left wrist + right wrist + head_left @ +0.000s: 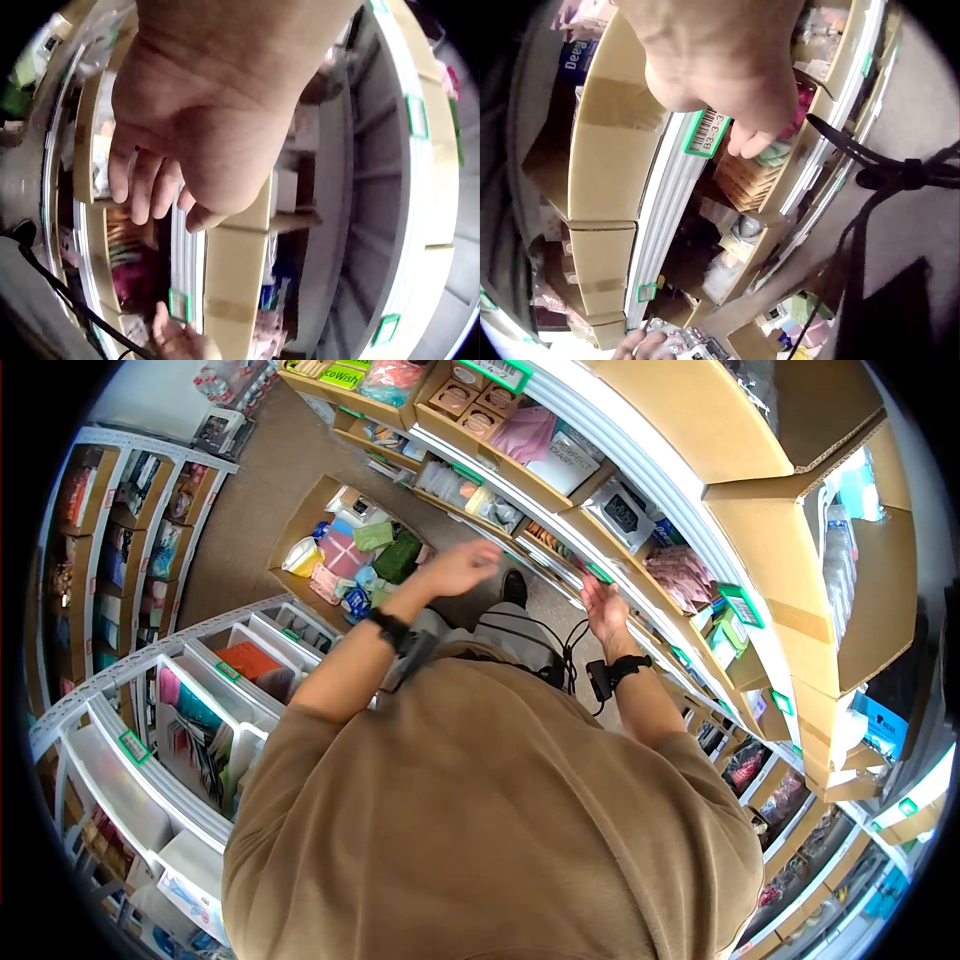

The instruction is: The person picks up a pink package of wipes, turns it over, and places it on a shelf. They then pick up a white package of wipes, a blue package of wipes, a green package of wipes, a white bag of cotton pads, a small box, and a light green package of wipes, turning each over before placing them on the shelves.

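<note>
The left hand has a wide, empty grip, its fingers loosely bent. The right hand, grip relaxed and wide, is beside a ribbed white shelf edge, near flat brown packets in a cardboard bin (partly hidden behind its fingers).

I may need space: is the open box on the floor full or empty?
The box is well filled: green packs and other goods hide its bottom.
</note>
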Motion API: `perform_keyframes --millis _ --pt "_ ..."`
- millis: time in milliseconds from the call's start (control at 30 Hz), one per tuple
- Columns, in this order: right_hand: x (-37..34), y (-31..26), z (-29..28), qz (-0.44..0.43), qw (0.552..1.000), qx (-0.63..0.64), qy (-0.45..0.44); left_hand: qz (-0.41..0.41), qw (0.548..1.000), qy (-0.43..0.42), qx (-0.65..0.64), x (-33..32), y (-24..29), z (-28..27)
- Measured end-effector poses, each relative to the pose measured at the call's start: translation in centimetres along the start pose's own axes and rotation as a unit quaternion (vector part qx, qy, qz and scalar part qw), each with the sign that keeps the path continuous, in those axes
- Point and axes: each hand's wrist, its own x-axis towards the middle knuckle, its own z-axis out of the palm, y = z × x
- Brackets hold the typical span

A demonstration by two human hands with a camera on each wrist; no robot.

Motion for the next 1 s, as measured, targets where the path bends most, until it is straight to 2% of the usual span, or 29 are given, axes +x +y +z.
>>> perform_keyframes --millis 67,100,133,200,267,333,400,600,833,933,1000 --pt "0.0 -0.3 -0.8 0.001 1.000 -0.013 0.008 0.004 0.997 -0.075 0.031 4.1 -1.2 4.3" --pt "0.1 -0.4 -1.3 0.010 0.999 -0.036 0.011 -0.039 0.993 -0.107 0.020 5.0 0.9 5.9" --pt "0.1 -0.8 -1.3 0.018 0.998 -0.059 0.013 -0.029 0.991 -0.131 0.027 6.2 1.6 7.0" --pt "-0.9 -1.6 -1.0 0.017 0.999 -0.050 0.007 -0.008 0.989 -0.117 0.092 8.5 0.8 9.8" --pt "-2.1 -2.5 -0.2 0.035 0.996 -0.084 -0.007 -0.019 0.984 -0.139 0.113 9.3 1.9 10.6" --pt "-2.0 -2.8 -0.5 0.046 0.996 -0.072 -0.035 -0.040 0.980 -0.137 0.136 9.7 2.8 11.2" --pt "-2.0 -2.9 -0.7 0.053 0.995 -0.072 -0.043 -0.027 0.982 -0.131 0.132 10.2 2.0 11.9" --pt "-1.7 -3.5 -0.8 0.069 0.992 -0.094 -0.055 -0.015 0.992 -0.098 0.079 10.1 2.1 12.6" --pt "-1.5 -3.1 -0.6 0.062 0.992 -0.093 -0.049 0.004 0.996 -0.044 0.083 10.2 1.8 14.2" --pt "-1.2 -2.7 -0.8 0.058 0.992 -0.104 -0.037 -0.019 0.997 -0.037 0.071 10.1 1.9 14.2" --pt "-1.1 -2.6 -0.8 0.060 0.992 -0.102 -0.034 -0.071 0.997 -0.020 0.012 9.9 2.1 14.2"
